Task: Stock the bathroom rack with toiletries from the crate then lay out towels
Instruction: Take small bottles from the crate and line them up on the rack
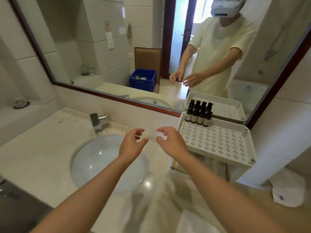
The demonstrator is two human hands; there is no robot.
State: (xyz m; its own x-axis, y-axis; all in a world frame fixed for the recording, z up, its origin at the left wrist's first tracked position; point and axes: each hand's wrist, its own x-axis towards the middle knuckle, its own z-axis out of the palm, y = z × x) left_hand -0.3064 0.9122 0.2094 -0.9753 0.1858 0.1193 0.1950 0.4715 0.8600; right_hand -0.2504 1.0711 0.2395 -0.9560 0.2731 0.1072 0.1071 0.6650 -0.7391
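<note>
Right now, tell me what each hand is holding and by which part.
Cannot be told for sure. The left hand and right hand curl toward each other; a faint pale blur between them may be a clear packet pinched at its ends.

The surface [42,148] is a pale marble vanity top running along under the mirror [104,47]. An oval white basin [94,158] is sunk into it left of centre, and a chrome faucet [99,121] stands on the top just behind the basin's rim. At the right, against the mirror, a white rack [218,140] stands on the surface on legs. Its perforated top shelf carries four dark bottles [197,117], upright in a touching row at the back left corner. A folded white towel [289,190] with a small dark emblem lies near the right wall, beside the rack's foot. Another white towel [193,222], blurred, lies at the near edge.
</note>
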